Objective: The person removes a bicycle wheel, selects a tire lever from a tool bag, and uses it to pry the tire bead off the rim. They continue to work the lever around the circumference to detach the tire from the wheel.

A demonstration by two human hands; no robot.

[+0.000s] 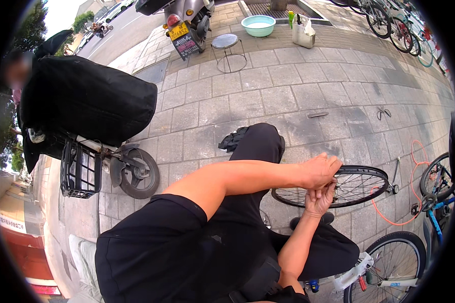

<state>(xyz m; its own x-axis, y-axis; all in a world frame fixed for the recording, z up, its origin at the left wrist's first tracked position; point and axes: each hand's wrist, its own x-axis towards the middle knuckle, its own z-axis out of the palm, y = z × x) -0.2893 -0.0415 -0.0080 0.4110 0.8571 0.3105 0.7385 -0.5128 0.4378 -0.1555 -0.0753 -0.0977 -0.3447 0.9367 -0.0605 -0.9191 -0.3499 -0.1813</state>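
Black bicycle wheel (365, 169) tilts between a person's 2 bare hands, just right of the bent left knee (265, 139) and over a pavement (280, 103) of grey blocks; whether it touches the ground cannot be told. The left hand (319, 170), its arm stretched across the body, curls at the rim with fingers bent and close together. The right hand (320, 200) rises from below to meet it, fingers narrowed beside the spokes; what they may pinch is too small to tell.

Beyond the wheel, 1 thin dark object (318, 115) lies flat, with a tool with 2 spread handles (383, 113) farther right. An orange hose (397, 223) loops near a blue-framed bicycle (435, 227), and a tyred wheel (397, 236) stands at lower right. A crumpled black item (232, 139) lies beside the left knee. To the left, a black cover (91, 93) drapes a 2-wheeler with a black basket (81, 169). In the background are 1 round stool (225, 41), a pale green basin (258, 30), a light-coloured bag (303, 37) and a parked scooter (188, 9).
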